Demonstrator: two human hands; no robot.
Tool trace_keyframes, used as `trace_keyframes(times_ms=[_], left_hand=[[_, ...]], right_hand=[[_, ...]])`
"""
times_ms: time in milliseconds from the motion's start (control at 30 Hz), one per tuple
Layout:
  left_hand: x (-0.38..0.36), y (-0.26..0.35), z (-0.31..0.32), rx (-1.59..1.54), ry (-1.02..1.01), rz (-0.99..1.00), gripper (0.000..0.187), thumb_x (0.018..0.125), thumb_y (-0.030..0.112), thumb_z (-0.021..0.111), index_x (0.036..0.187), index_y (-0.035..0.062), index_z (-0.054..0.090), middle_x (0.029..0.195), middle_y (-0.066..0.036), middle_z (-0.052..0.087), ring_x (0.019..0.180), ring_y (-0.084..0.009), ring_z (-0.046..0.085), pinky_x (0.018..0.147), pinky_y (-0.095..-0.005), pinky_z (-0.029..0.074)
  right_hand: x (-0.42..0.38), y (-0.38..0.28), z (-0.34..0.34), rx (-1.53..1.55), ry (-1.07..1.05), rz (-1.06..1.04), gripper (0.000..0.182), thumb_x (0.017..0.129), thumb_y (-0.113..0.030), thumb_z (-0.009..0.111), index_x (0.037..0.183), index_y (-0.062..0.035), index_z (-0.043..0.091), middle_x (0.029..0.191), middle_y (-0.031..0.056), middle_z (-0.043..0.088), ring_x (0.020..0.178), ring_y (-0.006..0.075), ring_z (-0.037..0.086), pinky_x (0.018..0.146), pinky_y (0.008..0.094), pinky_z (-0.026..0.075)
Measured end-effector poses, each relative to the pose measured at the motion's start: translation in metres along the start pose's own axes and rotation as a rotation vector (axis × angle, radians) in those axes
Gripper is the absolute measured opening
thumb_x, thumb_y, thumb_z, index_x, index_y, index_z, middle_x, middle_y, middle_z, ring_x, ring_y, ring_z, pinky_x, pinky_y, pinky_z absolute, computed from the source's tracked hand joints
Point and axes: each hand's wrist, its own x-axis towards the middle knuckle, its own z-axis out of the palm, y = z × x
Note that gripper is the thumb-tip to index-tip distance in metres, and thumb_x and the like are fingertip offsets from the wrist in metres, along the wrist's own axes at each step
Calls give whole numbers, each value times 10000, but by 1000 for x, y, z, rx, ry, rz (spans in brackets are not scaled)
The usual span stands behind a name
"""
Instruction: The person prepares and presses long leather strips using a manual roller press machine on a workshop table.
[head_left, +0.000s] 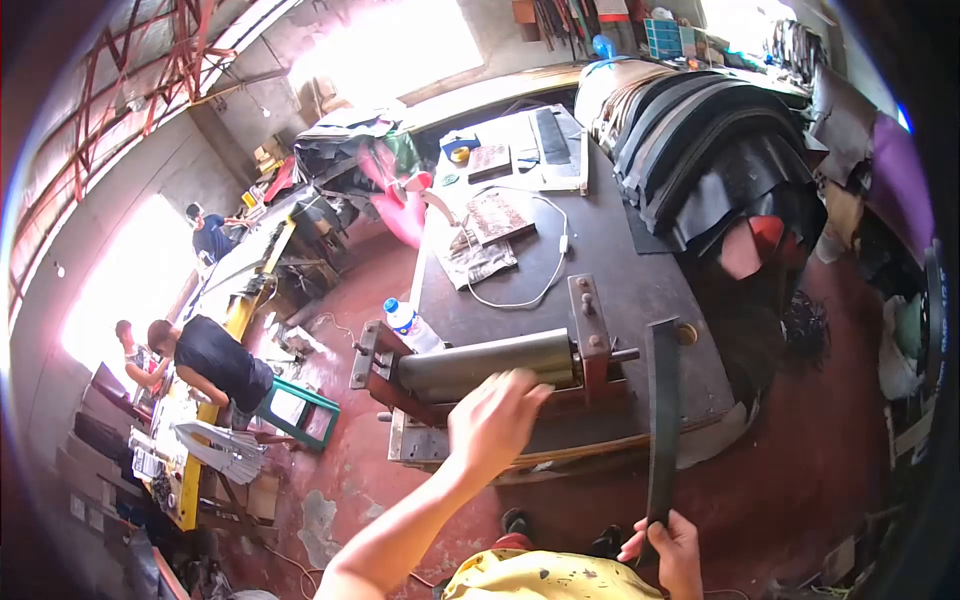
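My right hand (672, 553) is closed around the lower end of a long black strip (662, 420) that looks like leather. The strip stands nearly upright in view, its upper end over the table's right side. My left hand (494, 422) is in front of the metal roller (490, 362) of a bench-mounted roller machine. Its fingers are curled together and slightly blurred; whatever they may hold is hidden. Red-brown end blocks (590, 330) carry the roller at both sides. Behind it, a water bottle (412, 325) with a blue cap stands near the left block.
On the dark table (620, 260) lie a white cable (560, 245), brown patterned blocks (500, 217) and a white board (575, 165). Black sheets (720, 150) are piled at the back right. Two people (215, 360) work along a yellow-edged bench at left, with another person (210, 235) farther back. A green stool (318, 425) stands nearby.
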Motion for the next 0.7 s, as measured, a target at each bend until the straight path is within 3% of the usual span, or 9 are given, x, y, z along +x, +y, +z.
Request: trace_keyframes(times_ms=[67, 133, 200, 367, 433, 500, 633, 667, 700], left_hand=[[-65, -55, -30, 127, 119, -38, 96, 888, 110, 754, 896, 42, 686, 818, -131, 692, 732, -320, 685, 670, -390, 548], [-110, -131, -56, 282, 167, -333, 97, 886, 91, 738, 878, 31, 662, 790, -135, 679, 683, -316, 659, 657, -420, 534], [-154, -230, -75, 376, 58, -533, 173, 846, 63, 724, 1000, 40, 647, 847, -129, 694, 750, -296, 679, 685, -411, 535], [-197, -383, -42, 448, -245, -259, 407, 743, 59, 687, 1147, 48, 644, 1001, -125, 701, 981, -352, 671, 843, -445, 535], [-214, -437, -11, 344, -421, -262, 420, 731, 66, 679, 1150, 54, 649, 1026, -140, 701, 1007, -377, 666, 855, -454, 534], [-228, -472, 11, 62, -705, -383, 432, 731, 89, 681, 1162, 73, 652, 1098, -167, 685, 1073, -416, 644, 867, -470, 529], [-238, -491, 34, -64, -496, -474, 419, 775, 218, 720, 1168, 92, 652, 1122, -169, 675, 1061, -413, 623, 868, -523, 490], [-236, -489, 38, -54, -408, -440, 247, 871, 262, 715, 959, 31, 724, 896, -197, 730, 854, -304, 715, 782, -446, 553], [-242, -490, 42, -65, -414, -448, 247, 871, 262, 715, 959, 31, 724, 896, -197, 730, 854, -304, 715, 782, -446, 553]], right_hand=[[-1, 0, 27, 68, 91, 211, 188, 1061, -157, 563, 1026, 13, 634, 761, 88, 704, 652, 166, 673, 658, 301, 556], [4, 15, 40, -7, 48, 254, 175, 1052, -165, 569, 1036, -3, 634, 792, 97, 717, 670, 161, 676, 640, 285, 537], [13, 28, 57, -50, 25, 295, 182, 1042, -180, 571, 1021, -14, 642, 798, 102, 722, 697, 166, 682, 662, 296, 532], [22, 102, 78, -188, 10, 354, 276, 1042, -237, 613, 1059, 34, 661, 877, 180, 754, 787, 245, 734, 759, 351, 578], [18, 112, 104, -103, 91, 485, 218, 1022, -180, 639, 1080, 25, 685, 900, 117, 765, 887, 140, 684, 847, 281, 515], [13, 133, 122, -161, 151, 468, 238, 1036, -202, 623, 1081, 23, 688, 926, 118, 768, 877, 142, 688, 844, 294, 524], [25, 138, 168, -137, 128, 396, 282, 1053, -228, 595, 1081, 41, 675, 920, 134, 765, 861, 161, 704, 835, 299, 539], [24, 140, 173, -129, 156, 417, 282, 1056, -228, 589, 1080, 41, 671, 922, 139, 764, 859, 169, 709, 827, 302, 545], [23, 141, 177, -120, 182, 439, 282, 1059, -228, 584, 1078, 41, 668, 924, 145, 762, 857, 177, 713, 820, 305, 551]])
